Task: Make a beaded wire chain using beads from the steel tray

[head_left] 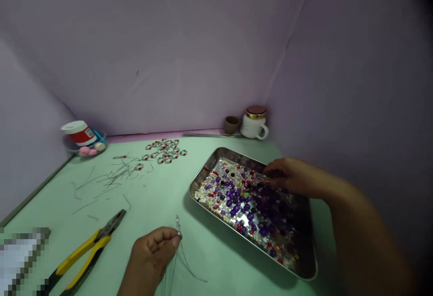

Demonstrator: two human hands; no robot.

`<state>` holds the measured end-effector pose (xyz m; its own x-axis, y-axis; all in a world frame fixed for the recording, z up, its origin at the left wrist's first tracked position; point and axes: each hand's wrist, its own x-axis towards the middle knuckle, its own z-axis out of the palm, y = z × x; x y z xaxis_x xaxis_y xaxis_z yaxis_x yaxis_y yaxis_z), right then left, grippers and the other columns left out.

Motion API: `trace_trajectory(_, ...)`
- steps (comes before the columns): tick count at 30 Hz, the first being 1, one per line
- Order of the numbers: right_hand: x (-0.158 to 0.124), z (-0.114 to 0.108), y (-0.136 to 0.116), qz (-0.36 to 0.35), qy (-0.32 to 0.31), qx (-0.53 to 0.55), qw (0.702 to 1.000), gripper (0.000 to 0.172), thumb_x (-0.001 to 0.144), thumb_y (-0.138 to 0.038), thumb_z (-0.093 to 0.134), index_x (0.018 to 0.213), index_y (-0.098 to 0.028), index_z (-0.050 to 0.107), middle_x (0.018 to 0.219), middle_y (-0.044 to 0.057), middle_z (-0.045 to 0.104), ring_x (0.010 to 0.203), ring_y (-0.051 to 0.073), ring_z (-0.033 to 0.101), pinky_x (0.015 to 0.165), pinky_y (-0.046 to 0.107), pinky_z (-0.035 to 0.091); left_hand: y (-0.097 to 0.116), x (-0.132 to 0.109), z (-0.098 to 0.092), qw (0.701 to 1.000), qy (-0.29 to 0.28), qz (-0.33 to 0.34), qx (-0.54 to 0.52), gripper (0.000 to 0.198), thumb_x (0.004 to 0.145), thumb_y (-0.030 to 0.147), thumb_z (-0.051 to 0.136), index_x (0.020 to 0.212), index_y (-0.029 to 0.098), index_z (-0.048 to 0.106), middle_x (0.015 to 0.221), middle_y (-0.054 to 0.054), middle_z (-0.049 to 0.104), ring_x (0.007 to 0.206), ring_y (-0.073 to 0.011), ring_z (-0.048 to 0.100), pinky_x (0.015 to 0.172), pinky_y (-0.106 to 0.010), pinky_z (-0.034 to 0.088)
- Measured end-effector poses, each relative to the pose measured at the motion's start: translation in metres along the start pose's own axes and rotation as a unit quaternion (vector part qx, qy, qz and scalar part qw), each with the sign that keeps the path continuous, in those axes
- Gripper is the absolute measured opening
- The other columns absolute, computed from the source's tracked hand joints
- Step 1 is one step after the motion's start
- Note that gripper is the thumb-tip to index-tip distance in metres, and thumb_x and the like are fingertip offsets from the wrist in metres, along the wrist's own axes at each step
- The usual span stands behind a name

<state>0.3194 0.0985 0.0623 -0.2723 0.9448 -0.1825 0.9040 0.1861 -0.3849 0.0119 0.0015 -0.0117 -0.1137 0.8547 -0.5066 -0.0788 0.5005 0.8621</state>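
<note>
My left hand [152, 255] is closed in a pinch at the front of the table. Between thumb and forefinger it grips a thin wire [186, 263] with a few clear beads [177, 224] upright at its top; the loose ends hang below. Over the far right side of a metal tray [203, 174], my right hand [291, 176] reaches down with its fingers bent together among the beads. Its fingertips are in shadow, and whatever they hold is hidden. Purple beads [233, 196], with red, black, clear and cream ones, are spread across the tray.
Yellow and black pliers [91, 248] lie at the left, near cut wire pieces [115, 176]. Red-beaded wire rings [165, 151] form a group farther back. Along the back stand a lidded white mug [253, 124], a small brown cup [232, 125] and a bowl holding a red-white tub [80, 133].
</note>
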Motion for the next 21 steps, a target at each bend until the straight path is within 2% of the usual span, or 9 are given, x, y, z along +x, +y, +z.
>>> trace_trajectory(4, -0.002, -0.003, 0.009, -0.008, -0.039, 0.023, 0.999, 0.020, 0.067, -0.022, 0.053, 0.082, -0.021, 0.067, 0.075, 0.001, 0.069, 0.066, 0.018, 0.060, 0.059, 0.024, 0.044, -0.003, 0.002, 0.000, 1.000, 0.005, 0.006, 0.007, 0.033, 0.050, 0.041, 0.070, 0.062, 0.013, 0.058, 0.041, 0.008, 0.029, 0.038, -0.0014, 0.014, 0.037, -0.016, 0.006)
trace_trajectory(10, 0.000, -0.004, 0.027, 0.031, -0.039, 0.084, 0.995, 0.028, 0.063, -0.017, 0.055, 0.089, -0.021, 0.065, 0.088, 0.002, 0.068, 0.078, 0.020, 0.061, 0.067, 0.025, 0.045, 0.001, 0.001, 0.001, 1.000, 0.003, -0.005, 0.011, 0.031, 0.049, 0.040, 0.070, 0.060, 0.014, 0.056, 0.040, 0.009, 0.030, 0.037, -0.0024, 0.014, 0.038, -0.017, 0.006)
trace_trajectory(14, 0.002, -0.003, 0.039, 0.046, -0.051, 0.107, 0.992, 0.029, 0.063, -0.014, 0.052, 0.089, -0.020, 0.064, 0.089, 0.003, 0.068, 0.081, 0.020, 0.061, 0.070, 0.025, 0.046, 0.003, 0.000, 0.001, 1.000, 0.005, -0.015, -0.002, 0.033, 0.048, 0.040, 0.071, 0.062, 0.013, 0.057, 0.041, 0.009, 0.030, 0.038, -0.0015, 0.014, 0.038, -0.016, 0.007)
trace_trajectory(17, 0.006, 0.001, 0.040, 0.047, -0.049, 0.092, 0.993, 0.028, 0.063, -0.014, 0.052, 0.089, -0.019, 0.064, 0.087, 0.003, 0.068, 0.080, 0.020, 0.061, 0.069, 0.025, 0.045, -0.002, 0.003, 0.000, 1.000, 0.010, -0.012, -0.022, 0.034, 0.047, 0.039, 0.072, 0.063, 0.013, 0.058, 0.041, 0.009, 0.031, 0.038, -0.0008, 0.014, 0.038, -0.015, 0.007)
trace_trajectory(21, 0.012, 0.009, 0.028, 0.032, -0.061, 0.051, 0.996, 0.027, 0.065, -0.016, 0.052, 0.090, -0.019, 0.063, 0.085, 0.003, 0.068, 0.074, 0.018, 0.061, 0.063, 0.023, 0.044, -0.011, 0.009, -0.004, 0.999, 0.005, -0.002, -0.040, 0.033, 0.047, 0.039, 0.073, 0.063, 0.013, 0.059, 0.043, 0.007, 0.035, 0.039, -0.0014, 0.019, 0.039, -0.015, 0.010)
